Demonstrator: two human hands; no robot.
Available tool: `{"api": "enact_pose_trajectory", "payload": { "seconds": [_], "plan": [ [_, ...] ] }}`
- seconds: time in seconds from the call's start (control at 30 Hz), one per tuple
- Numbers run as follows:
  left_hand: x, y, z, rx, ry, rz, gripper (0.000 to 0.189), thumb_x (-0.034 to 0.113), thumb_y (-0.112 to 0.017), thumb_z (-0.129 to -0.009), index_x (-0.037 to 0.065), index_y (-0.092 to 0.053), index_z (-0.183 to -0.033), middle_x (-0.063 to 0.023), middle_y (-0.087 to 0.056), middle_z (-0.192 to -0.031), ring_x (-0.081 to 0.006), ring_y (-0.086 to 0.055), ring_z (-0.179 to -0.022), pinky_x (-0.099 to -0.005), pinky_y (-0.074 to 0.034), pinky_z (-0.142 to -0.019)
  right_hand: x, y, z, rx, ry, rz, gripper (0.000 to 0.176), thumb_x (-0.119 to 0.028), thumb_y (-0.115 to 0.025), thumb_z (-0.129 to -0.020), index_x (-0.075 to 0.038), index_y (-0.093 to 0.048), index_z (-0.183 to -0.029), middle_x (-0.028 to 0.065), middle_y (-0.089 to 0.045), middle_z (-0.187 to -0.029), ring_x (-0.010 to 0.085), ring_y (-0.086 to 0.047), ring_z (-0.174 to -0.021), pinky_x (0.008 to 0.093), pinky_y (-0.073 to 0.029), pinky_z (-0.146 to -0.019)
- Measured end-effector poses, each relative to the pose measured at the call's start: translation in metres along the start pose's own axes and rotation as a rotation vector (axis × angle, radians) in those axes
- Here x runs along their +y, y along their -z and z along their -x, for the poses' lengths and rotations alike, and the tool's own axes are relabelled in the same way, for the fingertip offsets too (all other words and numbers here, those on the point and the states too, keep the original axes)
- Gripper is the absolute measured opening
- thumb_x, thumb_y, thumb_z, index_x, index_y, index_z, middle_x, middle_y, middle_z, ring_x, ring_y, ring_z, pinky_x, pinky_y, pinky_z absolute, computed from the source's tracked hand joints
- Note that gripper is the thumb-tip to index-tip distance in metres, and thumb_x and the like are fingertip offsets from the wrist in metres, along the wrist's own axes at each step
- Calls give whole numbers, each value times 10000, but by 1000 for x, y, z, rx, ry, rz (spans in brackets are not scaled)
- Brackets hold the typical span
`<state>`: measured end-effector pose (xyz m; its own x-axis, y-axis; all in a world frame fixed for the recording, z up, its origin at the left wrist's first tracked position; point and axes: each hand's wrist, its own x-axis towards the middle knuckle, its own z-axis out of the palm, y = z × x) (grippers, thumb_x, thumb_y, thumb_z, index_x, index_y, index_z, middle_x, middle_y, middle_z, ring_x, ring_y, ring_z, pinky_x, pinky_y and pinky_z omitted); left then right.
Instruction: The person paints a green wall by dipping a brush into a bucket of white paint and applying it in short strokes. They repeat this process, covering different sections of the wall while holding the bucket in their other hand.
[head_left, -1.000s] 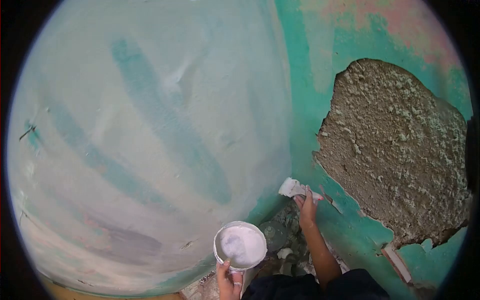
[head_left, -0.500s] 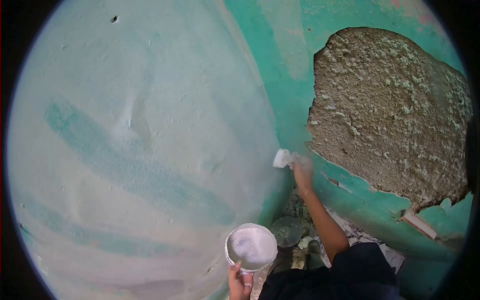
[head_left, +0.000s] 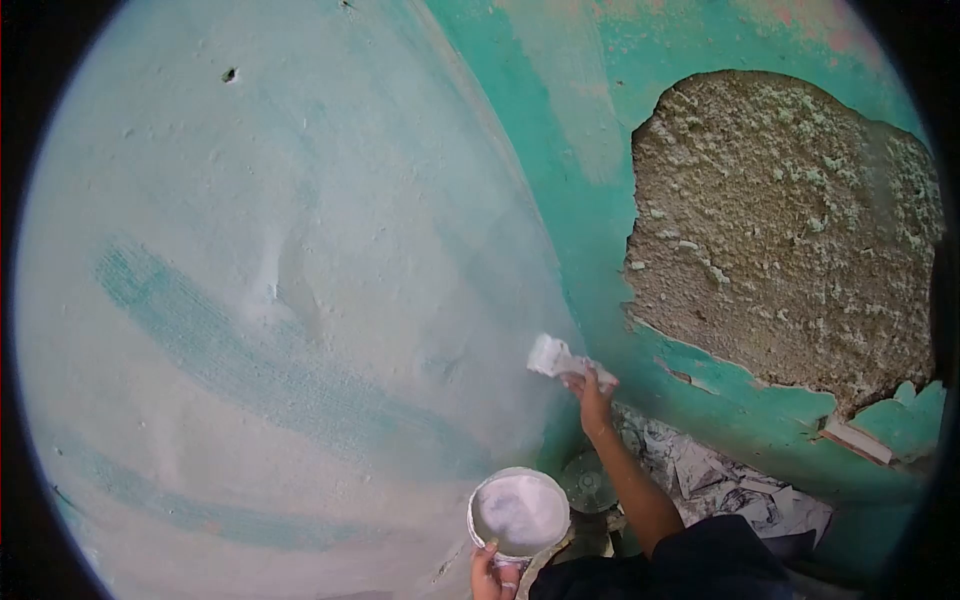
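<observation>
Head view: two bare hands at the meeting of two walls. Right hand (head_left: 593, 390): fingers closed round the handle of a brush (head_left: 550, 357), whose whitened head points left and lies before the pale wall (head_left: 400, 250), close to the corner; whether the bristles press on the surface cannot be told. Left hand (head_left: 492, 577): thumb at the near rim, gripping a tub (head_left: 471, 515) of white paint (head_left: 518, 510), which is held below the brush with its mouth facing up. Teal streaks (head_left: 230, 340) cross the pale wall. To the right, the green wall (head_left: 580, 220) bears a broad bare patch (head_left: 780, 240) of rough brown ground; crumpled sheets (head_left: 720, 475) lie at its foot.

Notes on handling (judgement). The brush head appears well laden, so a light touch with long, overlapping strokes should spread the paint more evenly than hard pressure. At the corner, the narrow edge of the head would follow the line most cleanly. The tub serves best kept level and close beneath, where it may catch drips and reloading needs little reach; wiping the head on the rim would shed any excess. Teal streaks probably require a fuller pass than the paler areas around them.
</observation>
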<state>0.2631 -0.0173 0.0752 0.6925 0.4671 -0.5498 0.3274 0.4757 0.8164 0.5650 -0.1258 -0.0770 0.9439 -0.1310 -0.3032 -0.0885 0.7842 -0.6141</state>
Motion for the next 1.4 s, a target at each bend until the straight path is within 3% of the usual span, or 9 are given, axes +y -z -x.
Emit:
{"api": "enact_pose_trajectory", "payload": {
  "seconds": [0.23, 0.43, 0.63, 0.77, 0.83, 0.9, 1.03, 1.17, 1.4],
  "plan": [
    [13, -18, 18, 126, 160, 202, 486, 139, -495, -956, -10, -367, -1400, -206, -436, -1376, -311, -418, -1297, -430, -313, -1093, -64, -50, -15, -137, 516, 631, 149, -131, -589, -944, 0, -640, -892, 45, -677, -735, 120, -649, -662, 246, -509, -602],
    [-44, 19, 14, -229, -350, -205, 511, 254, -529, -960, -23, -424, -1376, -183, -506, -1297, -302, -492, -1215, -397, -406, -1012, -172, -189, -10, -274, 886, 719, 185, -173, -659, -861, -1, -642, -796, 101, -671, -671, 192, -675, -653, 363, -497, -609],
    [-45, -19, 40, -136, -324, -206, 527, 242, -518, -957, 3, -408, -1414, -172, -519, -1255, -297, -514, -1163, -410, -430, -972, -222, -239, 32, -512, 767, 285, 117, -125, -686, -865, -17, -659, -829, 89, -660, -682, 169, -660, -618, 295, -499, -598],
    [-79, -4, 11, -82, -34, 437, 569, 206, -597, -835, 28, -424, -1347, -139, -517, -1330, -330, -498, -1241, -530, -367, -1079, -166, -179, 22, -515, 1036, 436, 107, -10, -730, -805, 14, -649, -871, 92, -650, -788, 170, -639, -686, 300, -505, -626],
    [-88, -2, 18, -71, -36, 471, 574, 196, -599, -832, 38, -419, -1354, -140, -513, -1334, -331, -498, -1241, -529, -371, -1077, -117, -128, 9, -507, 927, 422, 110, -11, -723, -814, 15, -643, -884, 87, -641, -787, 166, -630, -717, 303, -505, -629],
    [-91, -6, 40, -71, -393, -285, 491, 221, -548, -938, 16, -453, -1374, -163, -521, -1210, -281, -533, -1091, -405, -446, -925, -71, -78, -3, -466, 851, 421, 109, -14, -720, -820, 11, -641, -891, 93, -640, -802, 181, -656, -726, 302, -504, -611],
    [-78, -35, 57, 100, -246, 2, 441, 207, -555, -926, 15, -498, -1318, -160, -521, -1180, -263, -543, -1026, -400, -458, -867, -57, -42, -1, -459, 504, 249, 98, -10, -701, -833, 9, -637, -906, 93, -638, -792, 202, -684, -738, 306, -509, -597],
    [-85, -43, 52, 4, -88, 506, 574, 173, -604, -824, 56, -420, -1355, -137, -513, -1333, -326, -496, -1244, -523, -387, -1065, -116, -89, -11, -455, 547, 852, 200, -214, -718, -850, -17, -687, -865, 106, -694, -736, 168, -690, -704, 320, -524, -622],
    [-96, -52, 60, -6, -170, 567, 626, 161, -606, -818, 60, -388, -1397, -135, -500, -1356, -320, -482, -1258, -516, -372, -1079, -241, -235, 29, -653, 666, 792, 263, -263, -709, -864, 0, -702, -854, 84, -713, -738, 136, -681, -663, 281, -519, -626]
  ]
}}
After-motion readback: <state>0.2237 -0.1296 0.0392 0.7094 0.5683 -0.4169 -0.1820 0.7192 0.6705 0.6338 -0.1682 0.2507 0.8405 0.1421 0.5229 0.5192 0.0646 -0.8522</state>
